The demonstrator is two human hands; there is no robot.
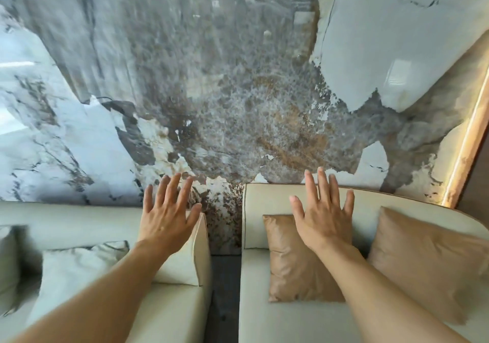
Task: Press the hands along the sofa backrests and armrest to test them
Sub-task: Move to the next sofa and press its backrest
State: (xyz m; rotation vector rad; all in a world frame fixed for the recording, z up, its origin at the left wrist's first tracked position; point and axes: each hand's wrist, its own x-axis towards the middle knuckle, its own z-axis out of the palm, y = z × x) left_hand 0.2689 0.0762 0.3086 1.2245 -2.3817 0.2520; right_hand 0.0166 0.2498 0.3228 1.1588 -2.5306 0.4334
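Note:
Two cream sofas stand side by side against a marble wall. My left hand (165, 211) is spread open at the right end of the left sofa's backrest (79, 221), fingers pointing up past its top edge. My right hand (324, 213) is open too, fingers apart, over the right sofa's backrest (267, 202), just above a tan cushion (293, 260). Whether either palm touches the upholstery I cannot tell. Both forearms reach in from the bottom of the view.
A narrow dark gap (226, 276) separates the sofas. A marbled white pillow (76, 268) lies on the left seat, a second larger tan cushion (428, 266) leans at the right. The grey and brown marble wall (238, 91) rises behind; a lit strip (465, 157) runs at far right.

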